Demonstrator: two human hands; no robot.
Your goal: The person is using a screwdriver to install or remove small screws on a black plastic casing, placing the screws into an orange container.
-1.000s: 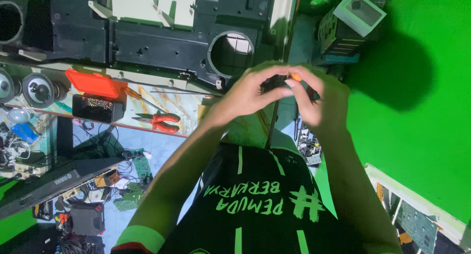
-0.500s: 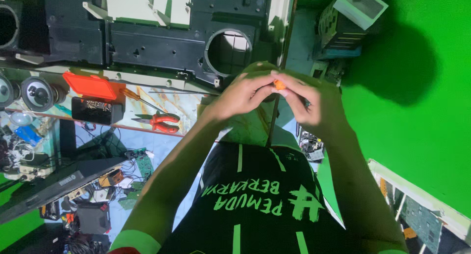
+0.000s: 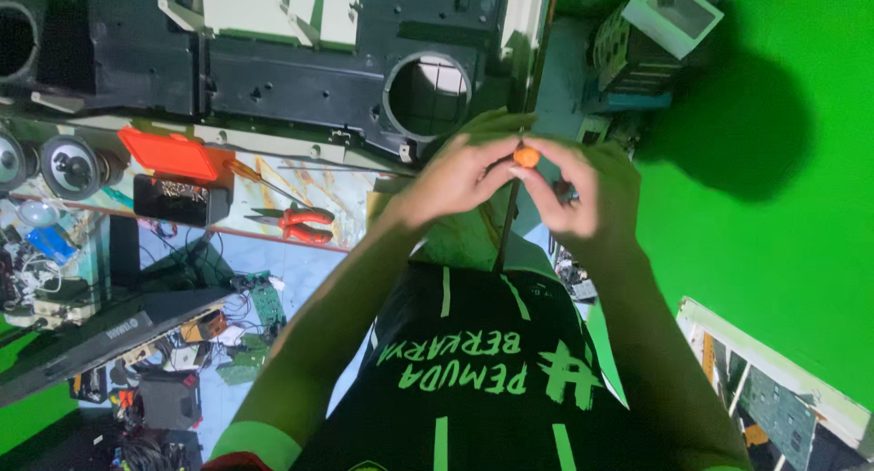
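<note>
My left hand (image 3: pixel 460 175) and my right hand (image 3: pixel 587 193) meet in front of my chest, fingertips together. Between them is a small orange knob (image 3: pixel 526 154), pinched by the fingers of both hands. A thin dark shaft (image 3: pixel 505 230) runs down from it toward my black shirt with green lettering (image 3: pixel 473 362). It looks like a slim screwdriver, but my fingers hide most of it. A small dark part shows inside my right hand's fingers (image 3: pixel 566 194); what it is stays unclear.
Beyond the hands lies a black speaker housing (image 3: pixel 300 80) with a round hole (image 3: pixel 428 93). Left of it are red pliers (image 3: pixel 305 223), an orange box lid (image 3: pixel 168 152), a black parts box (image 3: pixel 182 200), loose speakers (image 3: pixel 68 166) and circuit boards (image 3: pixel 264 298). A green backdrop (image 3: pixel 783 234) fills the right.
The hands have drifted slightly left and closer together. The orange knob, mostly covered a second ago, now shows between the fingertips.
</note>
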